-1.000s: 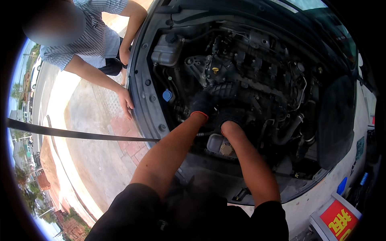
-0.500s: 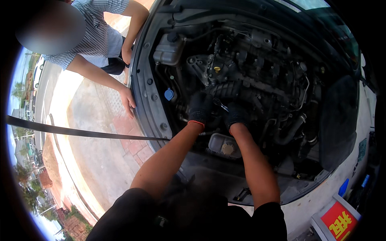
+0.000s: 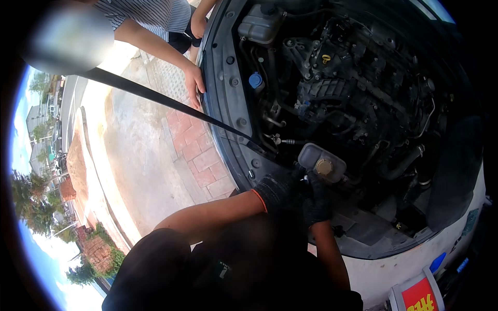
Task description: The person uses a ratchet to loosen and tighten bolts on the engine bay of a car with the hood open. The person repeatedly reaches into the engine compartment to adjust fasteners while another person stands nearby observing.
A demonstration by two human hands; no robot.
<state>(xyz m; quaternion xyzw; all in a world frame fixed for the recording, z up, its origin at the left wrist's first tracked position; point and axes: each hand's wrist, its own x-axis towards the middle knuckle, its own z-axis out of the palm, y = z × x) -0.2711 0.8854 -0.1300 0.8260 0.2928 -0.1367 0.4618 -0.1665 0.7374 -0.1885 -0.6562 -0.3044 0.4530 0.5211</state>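
Note:
Both my hands wear dark knit gloves and are close together at the near edge of the engine bay. My left hand [image 3: 276, 188], with an orange glove cuff, is closed with its fingertips towards my right hand. What it grips is too dark to make out. My right hand [image 3: 317, 206] is closed round a ratchet wrench [image 3: 306, 179], of which only a small shiny metal part shows between the hands. Just beyond them sits a grey fluid reservoir [image 3: 306, 155] with a tan cap [image 3: 324, 167]. The engine [image 3: 358, 83] lies farther off.
A black prop rod [image 3: 171, 106] slants across the left side to the front panel. Another person's hand [image 3: 194, 83] rests on the car's left edge. A blue cap [image 3: 255, 80] and a yellow dipstick handle [image 3: 326, 59] stand out. A red sign [image 3: 419, 298] is at lower right.
Both my hands have drawn back from beside the engine to the near edge, bringing the ratchet wrench along. The view has shifted, so the engine bay appears farther right.

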